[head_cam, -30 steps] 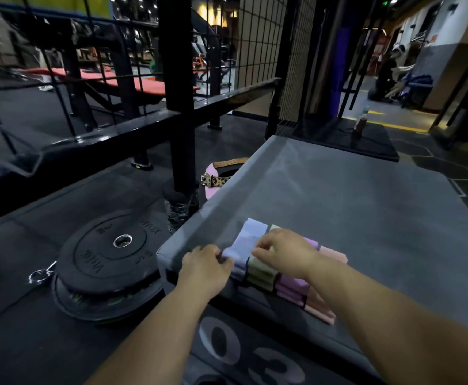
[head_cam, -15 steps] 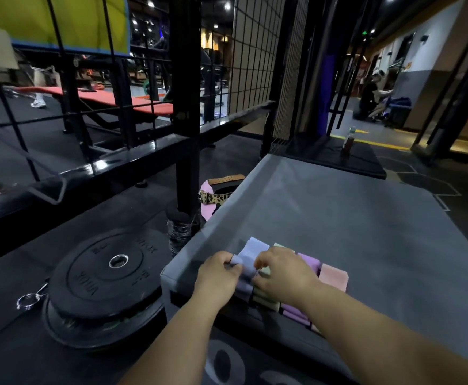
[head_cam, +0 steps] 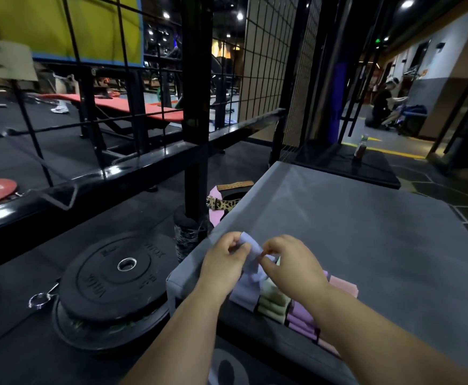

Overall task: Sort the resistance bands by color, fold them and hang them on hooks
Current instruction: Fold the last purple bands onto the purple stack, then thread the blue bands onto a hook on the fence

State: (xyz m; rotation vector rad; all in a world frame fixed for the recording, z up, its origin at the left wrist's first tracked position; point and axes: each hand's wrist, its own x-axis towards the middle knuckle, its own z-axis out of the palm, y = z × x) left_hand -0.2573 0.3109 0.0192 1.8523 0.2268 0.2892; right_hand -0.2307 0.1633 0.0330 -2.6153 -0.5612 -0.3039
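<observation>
Right hand [head_cam: 291,266] hides much of the stacked bands [head_cam: 299,315] beneath.

Grey padded box [head_cam: 366,245], flat top, big white digits on near side face, partly cut off. On top, at near-left corner: row of folded bands side by side, lavender band [head_cam: 245,291], green bands [head_cam: 273,301], purple bands [head_cam: 301,316], pink bands [head_cam: 341,286] at right end. Rest of top bare. Black rubber floor [head_cam: 18,315] left of box: stacked black weight plates [head_cam: 110,284], metal collar clip [head_cam: 39,300] just beside them, pink belt [head_cam: 218,201] against box's left side.
</observation>
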